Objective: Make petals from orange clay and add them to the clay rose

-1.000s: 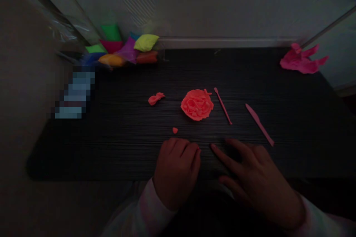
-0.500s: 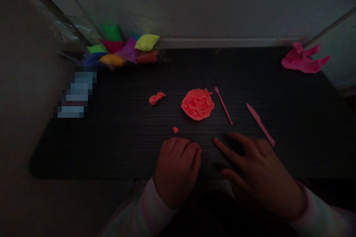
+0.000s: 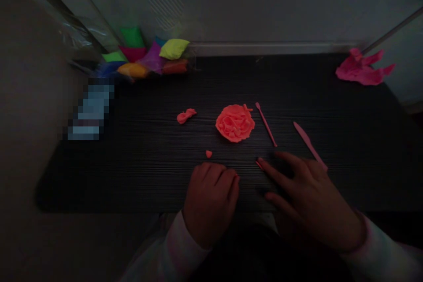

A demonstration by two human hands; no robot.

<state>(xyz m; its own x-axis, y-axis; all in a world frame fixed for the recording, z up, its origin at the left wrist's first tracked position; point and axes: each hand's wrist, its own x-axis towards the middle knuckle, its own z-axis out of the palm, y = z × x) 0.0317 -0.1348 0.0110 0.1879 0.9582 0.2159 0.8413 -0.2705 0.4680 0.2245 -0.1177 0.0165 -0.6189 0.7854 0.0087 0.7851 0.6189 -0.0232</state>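
My left hand (image 3: 211, 202) rests on the dark table with its fingers curled closed. A bit of coral-coloured clay shows at the tip of its index finger and thumb. My right hand (image 3: 304, 198) is open, fingers spread, the index fingertip over a thin coral clay strip (image 3: 259, 165) on the tabletop. Ahead of both hands lies a ruffled coral clay flower (image 3: 235, 124). To its left is a twisted clay lump (image 3: 186, 116), and a small clay piece (image 3: 209, 153) sits just beyond my left knuckles.
A thin pink modelling tool (image 3: 266, 124) and a pink plastic knife (image 3: 309, 145) lie right of the flower. Colourful clay packets (image 3: 152, 57) stand at the back left, near a blurred-out object (image 3: 92, 110). A pink clay shape (image 3: 361, 70) is at the back right.
My right index finger has shifted slightly forward and right, and the thin clay strip now shows beside its tip. My left hand stays in place.
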